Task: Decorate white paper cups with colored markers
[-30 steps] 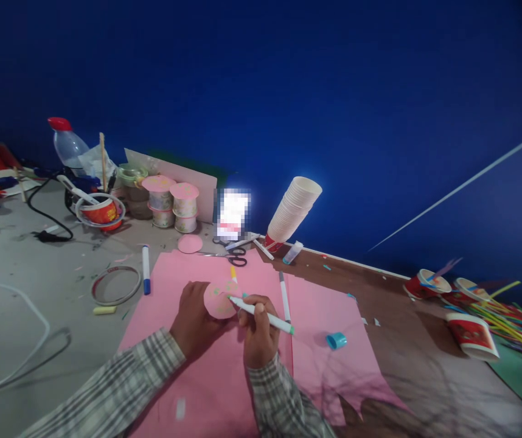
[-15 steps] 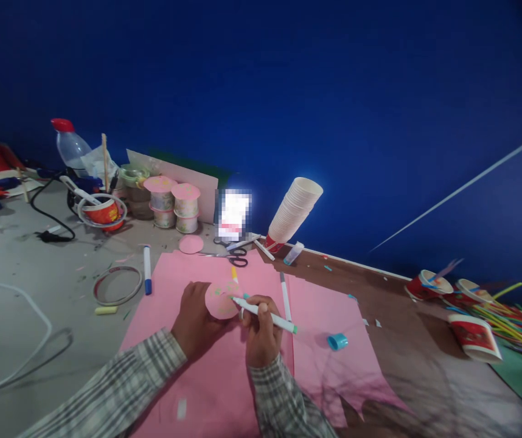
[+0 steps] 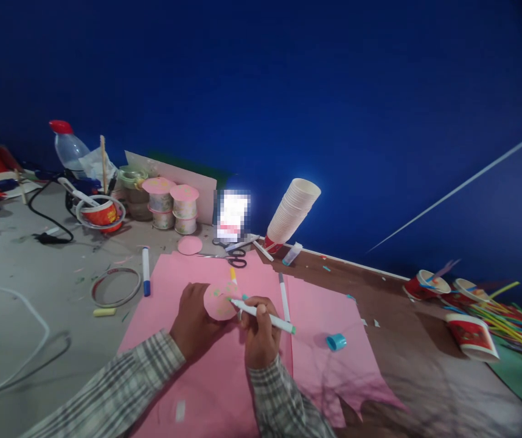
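Note:
My left hand is closed on a round pink paper disc marked with small green and yellowish patches. What lies under the disc is hidden. My right hand grips a white marker with a green end, its tip at the disc's right part. Pink paper sheets lie beneath both hands. Just beyond the disc is a yellow-ended marker, partly hidden. A grey-capped marker rests to the right, and a blue-capped marker to the left.
Scissors and a loose pink disc lie past the sheets. Behind stand pink-topped spool shapes, a lit phone and a leaning paper cup stack. A tape roll is left; a blue cap sits right.
The marker tip has shifted slightly left over the pink disc. Both hands keep their hold, and the whole view has drifted a little.

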Demonstrator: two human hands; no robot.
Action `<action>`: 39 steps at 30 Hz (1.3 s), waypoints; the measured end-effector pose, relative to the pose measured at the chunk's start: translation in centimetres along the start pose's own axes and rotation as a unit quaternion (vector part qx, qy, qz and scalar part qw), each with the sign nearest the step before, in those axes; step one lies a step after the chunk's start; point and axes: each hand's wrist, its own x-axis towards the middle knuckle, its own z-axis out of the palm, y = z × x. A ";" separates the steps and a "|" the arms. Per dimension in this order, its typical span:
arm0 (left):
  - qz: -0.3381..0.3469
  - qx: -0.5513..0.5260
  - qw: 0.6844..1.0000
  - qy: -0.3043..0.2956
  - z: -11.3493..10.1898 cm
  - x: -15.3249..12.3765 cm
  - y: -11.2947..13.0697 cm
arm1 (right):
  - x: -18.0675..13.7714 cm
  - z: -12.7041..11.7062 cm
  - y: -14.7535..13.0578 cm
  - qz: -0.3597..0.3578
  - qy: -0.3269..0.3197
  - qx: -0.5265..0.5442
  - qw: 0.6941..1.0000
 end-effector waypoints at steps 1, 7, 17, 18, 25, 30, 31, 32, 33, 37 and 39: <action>0.000 0.002 1.000 0.000 0.0 0.0 0.0 | 0.0 0.0 0.0 0.000 0.000 0.002 1.000; -0.004 0.004 1.000 0.002 0.1 0.0 -0.1 | 0.0 -0.1 0.1 -0.004 0.003 0.004 1.000; 0.000 0.005 1.000 -0.004 0.0 0.1 0.0 | 0.0 -0.1 0.2 -0.001 0.005 -0.010 1.000; 0.000 0.006 1.000 -0.007 0.0 0.1 -0.1 | 0.0 -0.1 0.2 -0.001 0.004 -0.012 1.000; 0.001 0.008 1.000 -0.004 0.1 0.0 -0.2 | -0.1 0.0 0.2 0.000 -0.002 -0.006 1.000; -0.001 0.001 1.000 -0.005 0.0 0.0 0.0 | -0.1 -0.1 0.3 0.003 -0.011 -0.014 1.000; -0.002 -0.002 1.000 -0.003 0.0 0.0 0.0 | -0.1 -0.1 0.3 0.005 -0.014 -0.015 1.000; -0.002 -0.003 1.000 -0.002 -0.1 0.0 0.1 | -0.1 -0.1 0.2 0.005 -0.016 -0.016 1.000; -0.001 -0.004 1.000 -0.002 -0.1 0.1 0.1 | -0.1 -0.1 0.2 0.004 -0.016 -0.013 1.000; 0.002 -0.003 1.000 0.002 0.0 0.1 0.1 | -0.2 0.0 0.1 -0.004 -0.001 0.002 1.000; -0.002 -0.005 1.000 0.012 0.0 0.0 0.1 | -0.1 0.0 0.1 -0.003 0.002 0.007 1.000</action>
